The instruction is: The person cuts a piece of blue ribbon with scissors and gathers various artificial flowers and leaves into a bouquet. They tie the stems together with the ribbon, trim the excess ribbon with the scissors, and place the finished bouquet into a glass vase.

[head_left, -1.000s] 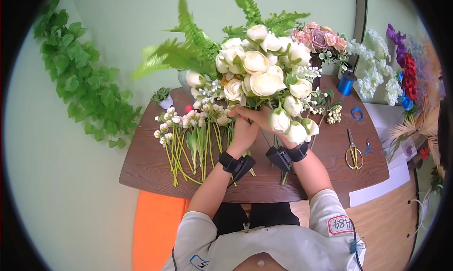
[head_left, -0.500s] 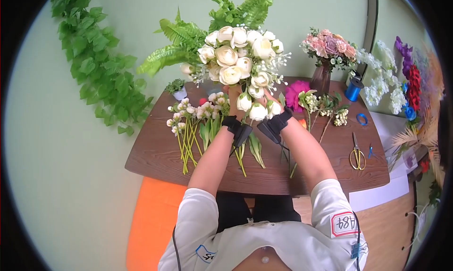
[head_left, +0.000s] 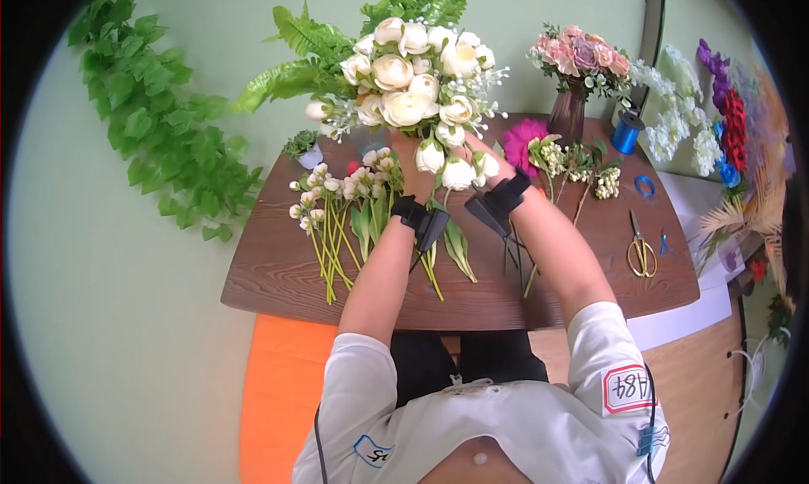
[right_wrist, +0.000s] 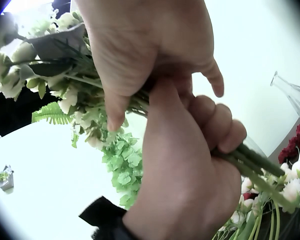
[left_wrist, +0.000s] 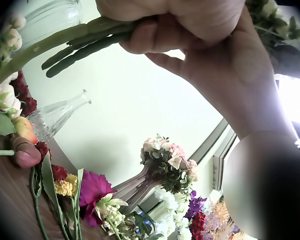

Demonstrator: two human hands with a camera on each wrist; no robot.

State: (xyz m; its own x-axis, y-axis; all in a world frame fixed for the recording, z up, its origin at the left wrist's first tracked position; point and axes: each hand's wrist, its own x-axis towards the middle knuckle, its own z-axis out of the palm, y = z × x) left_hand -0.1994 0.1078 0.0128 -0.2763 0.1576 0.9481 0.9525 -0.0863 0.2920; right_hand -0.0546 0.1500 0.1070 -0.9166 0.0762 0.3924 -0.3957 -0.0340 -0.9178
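Observation:
Both hands hold up a bouquet of white ranunculus-like flowers (head_left: 404, 109) with fern fronds (head_left: 295, 84) behind, above the table. In the right wrist view, my left hand (right_wrist: 190, 155) curls its fingers round the bundled green stems (right_wrist: 260, 162), whose cut ends stick out past the fist. My right hand (right_wrist: 145, 45) lies against the bundle nearer the blooms, its thumb on one side and a finger showing on the other; its middle fingers are hidden behind the left hand. White blooms largely cover both hands in the head view.
White-budded stems (head_left: 337, 231) lie on the brown table (head_left: 278, 273) at left, with a magenta flower (head_left: 524, 143) and berry sprigs (head_left: 607, 183) at right. Scissors (head_left: 640, 252), a blue ribbon spool (head_left: 626, 134) and a vase (head_left: 568, 117) of pink flowers are farther right. A clear glass vase (left_wrist: 57, 117) stands behind.
The bouquet has turned more upright and shifted left and away from the body, both hands carrying it. The magenta flower and pink-flower vase have come into fuller view.

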